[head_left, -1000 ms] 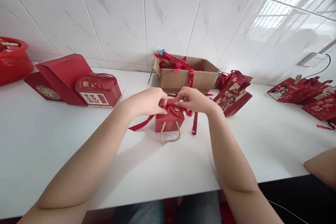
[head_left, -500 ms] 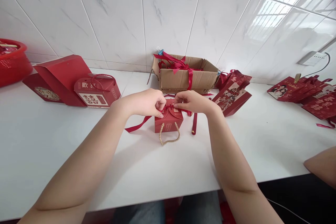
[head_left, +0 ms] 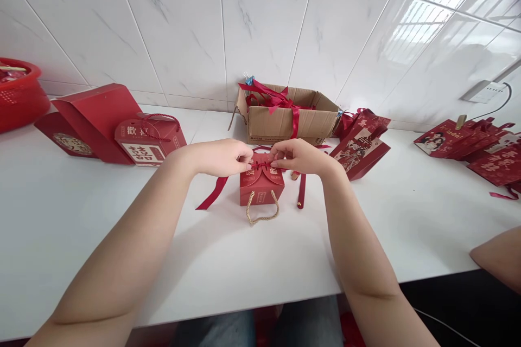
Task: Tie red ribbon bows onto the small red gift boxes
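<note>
A small red box (head_left: 261,193) with a twisted rope handle (head_left: 262,220) stands upright on the white table (head_left: 244,276). Red ribbon (head_left: 260,165) runs across its top, with one loose tail (head_left: 213,194) lying to the left. My left hand (head_left: 228,157) pinches the ribbon at the top left of the box. At the top right, my right hand (head_left: 296,157) pinches the ribbon between thumb and fingers. A dark red strip (head_left: 302,192) lies just right of the box.
Behind the box is a cardboard box (head_left: 290,123) of red ribbons. Red gift boxes (head_left: 150,143) and a red basket (head_left: 20,100) are at the left; red bags (head_left: 362,146) stand at the right. Another person's arm (head_left: 499,255) shows at the right edge.
My left hand has moved slightly up from the box's top left, uncovering more of the lid. The left ribbon tail has shifted and hangs more steeply. My right hand has barely moved.
</note>
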Tool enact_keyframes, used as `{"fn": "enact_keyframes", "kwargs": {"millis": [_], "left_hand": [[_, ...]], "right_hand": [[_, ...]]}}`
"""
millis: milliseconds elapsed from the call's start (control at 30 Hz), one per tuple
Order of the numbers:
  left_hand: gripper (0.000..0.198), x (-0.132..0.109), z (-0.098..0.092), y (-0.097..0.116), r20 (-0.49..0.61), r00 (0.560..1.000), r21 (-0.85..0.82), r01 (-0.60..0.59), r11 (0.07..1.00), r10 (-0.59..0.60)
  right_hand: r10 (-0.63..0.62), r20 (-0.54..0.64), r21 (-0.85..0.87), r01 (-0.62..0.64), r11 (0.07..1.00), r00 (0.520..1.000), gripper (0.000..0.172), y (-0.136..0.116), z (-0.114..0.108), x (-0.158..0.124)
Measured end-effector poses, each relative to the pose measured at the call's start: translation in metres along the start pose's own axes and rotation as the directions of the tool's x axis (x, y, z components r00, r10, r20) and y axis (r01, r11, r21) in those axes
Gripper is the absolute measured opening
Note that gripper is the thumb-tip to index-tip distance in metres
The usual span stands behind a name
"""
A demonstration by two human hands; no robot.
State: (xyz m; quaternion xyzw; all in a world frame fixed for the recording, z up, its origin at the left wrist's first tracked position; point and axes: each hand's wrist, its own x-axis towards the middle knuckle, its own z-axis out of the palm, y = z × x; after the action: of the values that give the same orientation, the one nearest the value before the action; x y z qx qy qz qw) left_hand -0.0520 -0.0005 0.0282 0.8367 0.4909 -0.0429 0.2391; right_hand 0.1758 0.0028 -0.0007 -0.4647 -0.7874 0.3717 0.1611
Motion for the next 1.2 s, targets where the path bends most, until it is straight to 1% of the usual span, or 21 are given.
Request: {"fn": "enact_keyframes", "kwargs": {"millis": [100,200,300,433,533,600,633,700,733,800,867,967,1067,1133,1200], "left_hand": [[0.021,0.003,0.002,-0.004,0.032,0.999,0.000,-0.027,1.000,0.027],[0.020,0.006,0.002,-0.006,0.076,0.997,-0.010,-0.001,1.000,0.002],[0.021,0.007,0.001,-0.007,0.082,0.996,-0.026,0.021,0.999,-0.018],[0.021,0.006,-0.001,-0.007,0.077,0.997,-0.022,0.033,0.999,-0.031],[0.021,0.006,-0.001,-0.008,0.078,0.996,-0.021,0.048,0.999,-0.046],[0.022,0.006,-0.001,-0.008,0.078,0.996,-0.015,0.049,0.999,-0.047],[0.022,0.006,-0.002,-0.007,0.079,0.996,-0.009,0.052,0.999,-0.051],[0.021,0.006,-0.002,-0.006,0.085,0.994,-0.001,0.065,0.998,-0.064],[0.021,0.006,-0.002,-0.005,0.087,0.994,0.001,0.072,0.997,-0.072],[0.022,0.005,-0.003,-0.004,0.090,0.993,0.005,0.080,0.997,-0.080],[0.021,0.005,-0.003,-0.003,0.091,0.992,0.017,0.085,0.996,-0.086],[0.020,0.004,-0.003,-0.002,0.098,0.990,0.035,0.098,0.995,-0.101],[0.017,0.004,-0.004,-0.002,0.100,0.990,0.037,0.098,0.995,-0.101],[0.017,0.004,-0.004,-0.002,0.094,0.991,0.036,0.095,0.995,-0.098],[0.018,0.004,-0.004,-0.002,0.090,0.991,0.034,0.100,0.994,-0.102]], "right_hand": [[0.020,-0.003,0.007,-0.020,1.000,1.000,0.009,0.001,-0.002,0.001],[0.027,0.009,0.014,-0.027,1.000,1.000,0.007,0.004,-0.004,0.001],[0.023,0.007,0.042,-0.023,0.999,1.000,0.009,0.006,-0.005,0.001],[0.063,0.006,0.074,-0.063,0.995,0.998,0.022,0.007,-0.005,0.001],[0.171,0.023,0.003,-0.172,0.985,0.985,0.037,0.008,-0.007,0.001],[0.208,0.064,-0.068,-0.203,0.977,0.976,0.046,0.010,-0.010,0.000],[0.195,0.104,-0.085,-0.187,0.979,0.975,0.048,0.012,-0.012,0.000],[0.114,0.201,-0.047,-0.107,0.993,0.973,0.049,0.015,-0.015,-0.001],[0.059,0.235,0.008,-0.062,0.998,0.970,0.047,0.016,-0.016,-0.002],[-0.050,0.257,0.162,0.008,0.987,0.965,0.042,0.018,-0.018,-0.003],[-0.121,0.245,0.298,0.044,0.954,0.962,0.037,0.019,-0.019,-0.005],[-0.168,0.191,0.416,0.075,0.906,0.967,0.031,0.018,-0.017,-0.005],[-0.199,0.066,0.482,0.143,0.864,0.978,0.028,0.016,-0.011,-0.001],[-0.217,-0.029,0.509,0.201,0.837,0.976,0.026,0.013,-0.006,0.003],[-0.227,-0.105,0.545,0.247,0.801,0.968,0.027,0.011,0.000,0.009]]}}
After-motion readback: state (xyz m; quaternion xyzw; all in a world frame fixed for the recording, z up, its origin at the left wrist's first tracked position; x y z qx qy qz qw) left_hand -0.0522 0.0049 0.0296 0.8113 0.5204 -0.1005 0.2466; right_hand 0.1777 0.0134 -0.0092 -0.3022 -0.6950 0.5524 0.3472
